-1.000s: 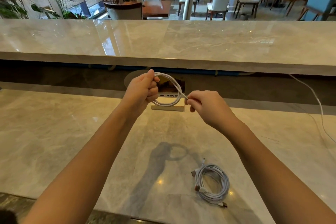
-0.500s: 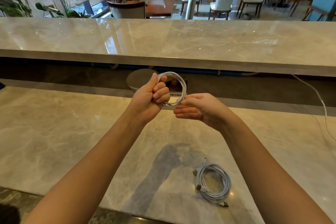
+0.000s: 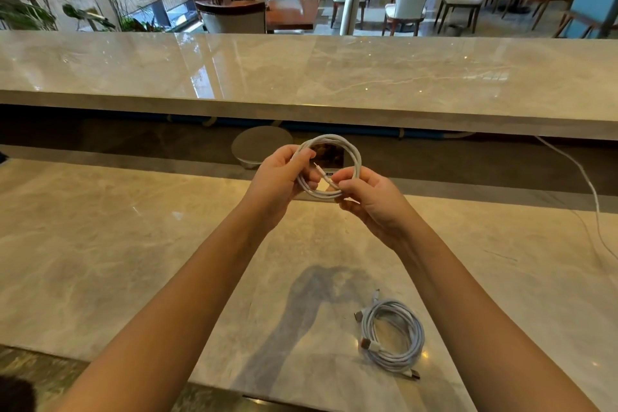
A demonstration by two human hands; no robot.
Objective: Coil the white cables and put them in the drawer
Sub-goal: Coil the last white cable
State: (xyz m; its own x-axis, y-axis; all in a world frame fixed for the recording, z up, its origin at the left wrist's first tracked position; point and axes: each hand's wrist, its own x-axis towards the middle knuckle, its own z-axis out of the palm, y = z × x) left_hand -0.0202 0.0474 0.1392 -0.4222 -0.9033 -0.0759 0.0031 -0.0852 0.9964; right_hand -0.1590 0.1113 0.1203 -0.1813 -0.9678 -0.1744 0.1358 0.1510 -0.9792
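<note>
Head view: since a second ago the thin white cable loop (image 3: 329,166) has rounded out; left hand (image 3: 279,182) clasps its side, right hand (image 3: 371,199) pinches the connector end.

Two bare forearms reach forward over a glossy beige marble counter (image 3: 100,261). The left hand (image 3: 279,182) and right hand (image 3: 371,201) hold a thin white cable wound into a round loop (image 3: 354,152) upright in the air between them. The left hand grips the loop's left side; the right hand's fingertips (image 3: 341,182) pinch the cable's loose end at the loop's lower right. On the counter below, nearer the viewer and to the right, lies a second coiled white cable (image 3: 393,338) with its plugs showing. A higher marble ledge (image 3: 334,77) crosses behind the hands. Beyond it stand dining chairs, tables and potted palms.
</note>
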